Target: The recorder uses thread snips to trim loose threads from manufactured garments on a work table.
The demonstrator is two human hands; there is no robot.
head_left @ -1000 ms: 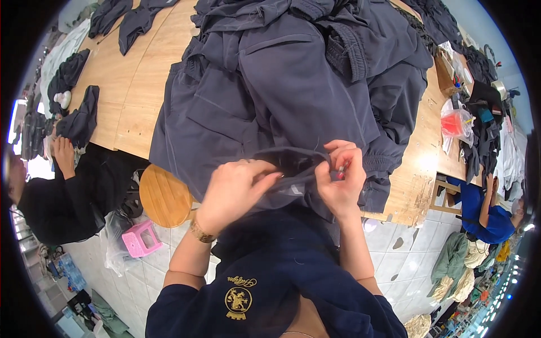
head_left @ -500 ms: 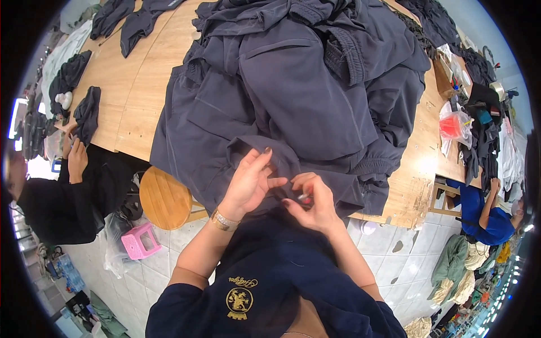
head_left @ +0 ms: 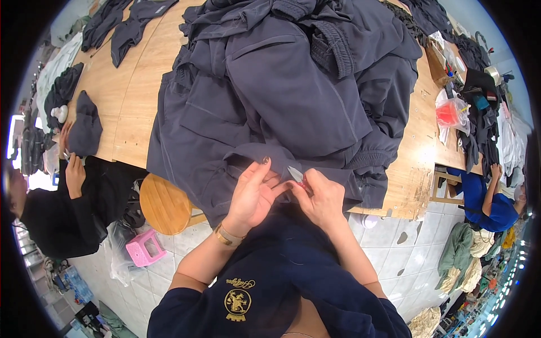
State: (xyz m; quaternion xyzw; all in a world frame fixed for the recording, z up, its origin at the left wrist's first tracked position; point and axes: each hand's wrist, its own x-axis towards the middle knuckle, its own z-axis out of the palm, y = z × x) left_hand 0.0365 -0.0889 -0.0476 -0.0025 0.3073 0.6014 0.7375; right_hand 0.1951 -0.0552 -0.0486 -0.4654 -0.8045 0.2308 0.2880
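Note:
A heap of dark grey trousers (head_left: 298, 96) with elastic cuffs lies before me, its near edge hanging off the table. My left hand (head_left: 252, 194) is turned palm up at this edge. Its thumb and forefinger appear closed on a fold of the grey cloth (head_left: 262, 151), while the other fingers reach toward my right hand. My right hand (head_left: 320, 197) grips small thread snips (head_left: 296, 176) with silver blades and a red handle. The blades point up and left over the cloth, and the fingertips of both hands nearly meet.
The wooden table (head_left: 132, 107) holds more dark garments (head_left: 135, 31). A round wooden stool (head_left: 165, 204) and a pink plastic stool (head_left: 145, 248) stand at left. One person in black (head_left: 62, 208) works at left, another in blue (head_left: 479, 203) at right, near a red-filled plastic bag (head_left: 449, 114).
The snips have turned in my right hand, so their blades now show clearly. My left hand has shifted slightly downward and right. The person at left has moved the dark cloth.

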